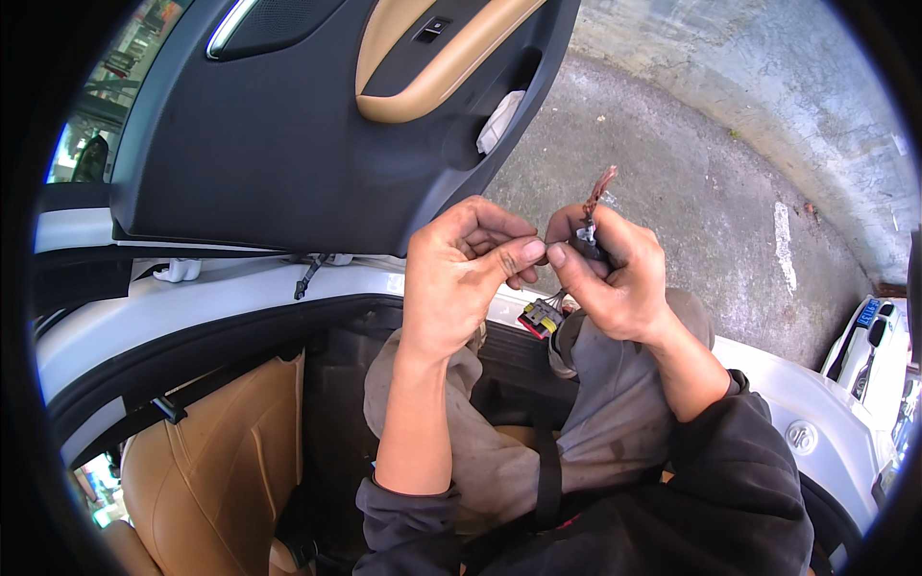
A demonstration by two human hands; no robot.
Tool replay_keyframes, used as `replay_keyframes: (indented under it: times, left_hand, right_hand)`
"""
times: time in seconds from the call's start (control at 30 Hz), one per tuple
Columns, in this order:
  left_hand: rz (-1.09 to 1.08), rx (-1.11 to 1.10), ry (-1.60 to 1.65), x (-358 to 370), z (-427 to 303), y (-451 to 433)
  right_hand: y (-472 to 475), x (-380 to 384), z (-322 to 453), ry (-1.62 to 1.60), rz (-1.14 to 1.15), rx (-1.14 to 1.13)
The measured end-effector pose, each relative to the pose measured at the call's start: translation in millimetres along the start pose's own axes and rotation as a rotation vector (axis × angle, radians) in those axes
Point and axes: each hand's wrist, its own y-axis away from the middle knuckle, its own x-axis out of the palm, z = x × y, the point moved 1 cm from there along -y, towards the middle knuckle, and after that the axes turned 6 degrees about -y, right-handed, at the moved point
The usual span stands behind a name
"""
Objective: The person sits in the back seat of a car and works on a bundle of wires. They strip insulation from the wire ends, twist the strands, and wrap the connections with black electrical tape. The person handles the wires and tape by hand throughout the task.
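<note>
In front of the open car door, my left hand point(472, 277) and my right hand point(609, 270) meet at the fingertips. Both pinch something small and thin, perhaps a wire end, mostly hidden by the fingers. A bundle of brownish wires point(598, 193) sticks up from my right hand, with a whitish wrapped part point(585, 234) at its base. Below that hand hangs a multi-pin electrical connector point(540, 318) in grey, yellow and red, on several thin wires. What lies inside my right palm is partly hidden.
The car door point(288, 144) stands open ahead, with white crumpled material point(500, 121) in its pocket. A tan leather seat point(216, 446) is at the left. Outside lie concrete ground point(648, 144) and a wall point(828, 93); a white car point(875, 345) stands at the far right.
</note>
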Motion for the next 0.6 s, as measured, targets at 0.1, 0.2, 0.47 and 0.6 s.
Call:
replay_keyframes:
  times: [0.1,0.2,0.47,0.6]
  left_hand:
    - [-0.013,0.015,-0.002,-4,0,1]
    - [-0.025,0.016,0.004,-10,0,3]
    - [-0.016,0.027,-0.002,-15,1,5]
    - [-0.016,0.007,-0.009,-13,2,5]
  right_hand:
    - [1,2,-1,0.014,-0.094,0.030]
    - [-2,5,-7,-0.188,-0.209,0.096]
    - [-7,5,-12,-0.280,-0.178,0.247]
    - [-10,4,-16,-0.381,-0.195,0.297]
